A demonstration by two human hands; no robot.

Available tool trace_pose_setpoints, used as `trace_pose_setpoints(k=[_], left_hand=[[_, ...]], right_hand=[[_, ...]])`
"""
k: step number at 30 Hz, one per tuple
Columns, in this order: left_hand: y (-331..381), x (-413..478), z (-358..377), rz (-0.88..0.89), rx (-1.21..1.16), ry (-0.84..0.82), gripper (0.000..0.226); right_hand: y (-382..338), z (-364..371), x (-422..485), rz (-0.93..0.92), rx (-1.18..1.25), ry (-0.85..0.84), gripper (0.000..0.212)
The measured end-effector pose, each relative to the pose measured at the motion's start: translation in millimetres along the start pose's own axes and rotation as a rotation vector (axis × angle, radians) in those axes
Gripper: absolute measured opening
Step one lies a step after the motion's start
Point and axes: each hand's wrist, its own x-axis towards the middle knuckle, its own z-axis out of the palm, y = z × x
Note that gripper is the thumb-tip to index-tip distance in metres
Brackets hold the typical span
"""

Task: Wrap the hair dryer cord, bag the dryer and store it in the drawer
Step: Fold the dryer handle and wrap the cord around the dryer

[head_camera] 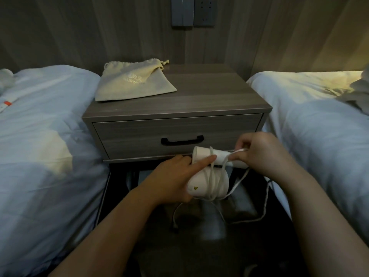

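Note:
A white hair dryer [201, 184] is held in front of the nightstand, folded, with its white cord [214, 180] looped several times around the body. My left hand [169, 176] grips the dryer from the left, index finger laid across it. My right hand [257, 150] pinches a stretch of the cord at the dryer's right end. The loose cord hangs down toward the floor, plug end [175, 229] dangling. A cream drawstring bag [131, 80] lies flat on the nightstand top. The drawer [127, 134] with a black handle [182, 140] is closed.
The grey wooden nightstand [209, 96] stands between two beds with white duvets, one on the left [44, 126] and one on the right [311, 120]. Wall switches and a socket [192, 12] sit above it. The floor below is dark.

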Motion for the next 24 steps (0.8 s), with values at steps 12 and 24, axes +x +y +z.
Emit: trace_pose_setpoints(k=[12,24], left_hand=[[8.3,1.7,0.8,0.114,-0.001,0.144,0.100],[17.2,1.4,4.8,0.152,0.081,0.115,0.093]], right_hand=[[10.3,-3.5,2.8,-0.020,0.320,0.167,0.024],[0.4,3.2,1.5,0.020,0.226,0.189,0.024]])
